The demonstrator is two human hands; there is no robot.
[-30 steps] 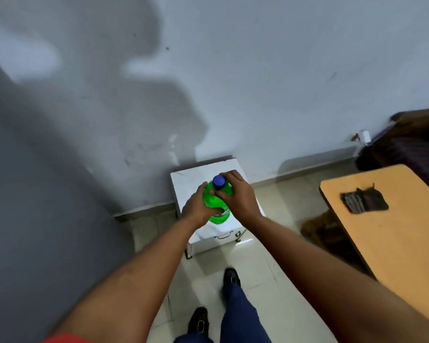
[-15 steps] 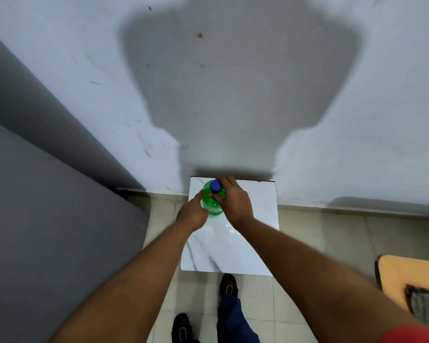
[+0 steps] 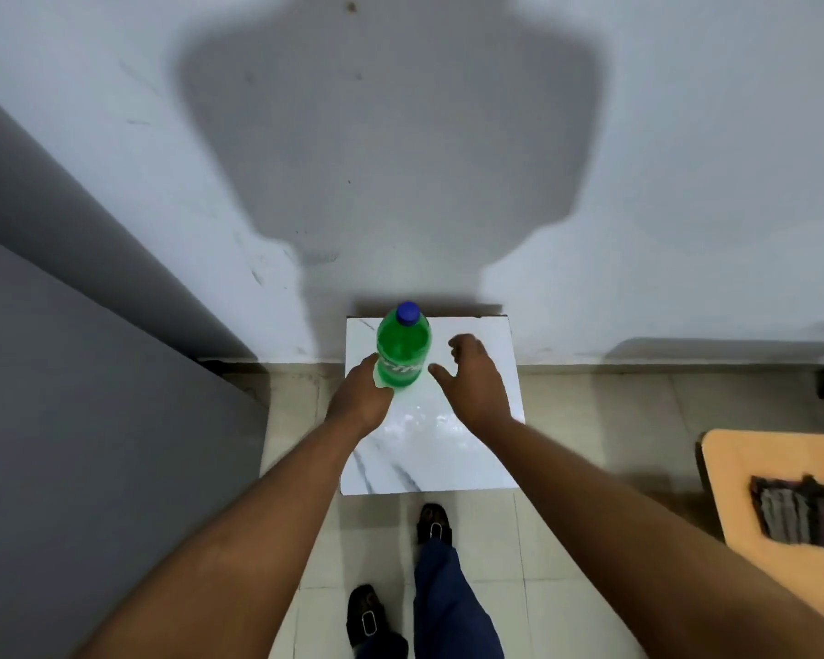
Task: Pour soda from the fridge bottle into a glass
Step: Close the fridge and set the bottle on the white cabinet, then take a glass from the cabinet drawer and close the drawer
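Note:
A green soda bottle (image 3: 403, 344) with a blue cap stands upright over the far left part of a small white marble-topped table (image 3: 448, 463). My left hand (image 3: 360, 397) grips its lower part from the left, the fingers hidden behind it. My right hand (image 3: 472, 378) hovers just right of the bottle, fingers spread, touching nothing. No glass is in view.
A tall grey surface (image 3: 91, 420) fills the left side, close to the small table. A white wall stands right behind the table. At the right edge is an orange table (image 3: 781, 463) with a dark cloth (image 3: 800, 513). My feet stand on the tiled floor before the small table.
My right hand has let go of the bottle's cap and moved off to the right, opening. The bottle now shows its full side, held by my left hand only. The view has closed in on the small table.

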